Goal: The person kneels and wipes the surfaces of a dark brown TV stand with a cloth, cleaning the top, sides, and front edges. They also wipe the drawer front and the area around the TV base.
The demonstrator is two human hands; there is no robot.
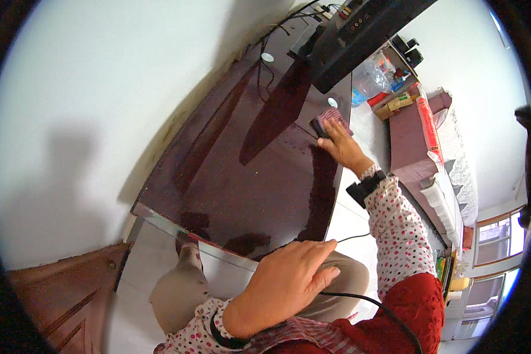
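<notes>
My right hand (344, 144) presses a red-and-grey striped cloth (334, 118) down near the right edge of a glossy dark-brown cabinet top (256, 190). My fingers lie over the cloth, and its far side shows past them. Closer to me, my left hand (287, 276) is held palm down above my knee, thumb apart, with nothing in it. It is near the cabinet's front edge; whether it touches the edge I cannot tell. Darker patches, which may be wet, run along the right side and front of the top.
A flat-screen television (358, 37) stands across the far end, its stand on the cabinet. Black cables (265, 75) trail beside a white wall (115, 88). Two white round pieces sit on the top. On the right are plastic bottles (376, 77) and a covered sofa (409, 146).
</notes>
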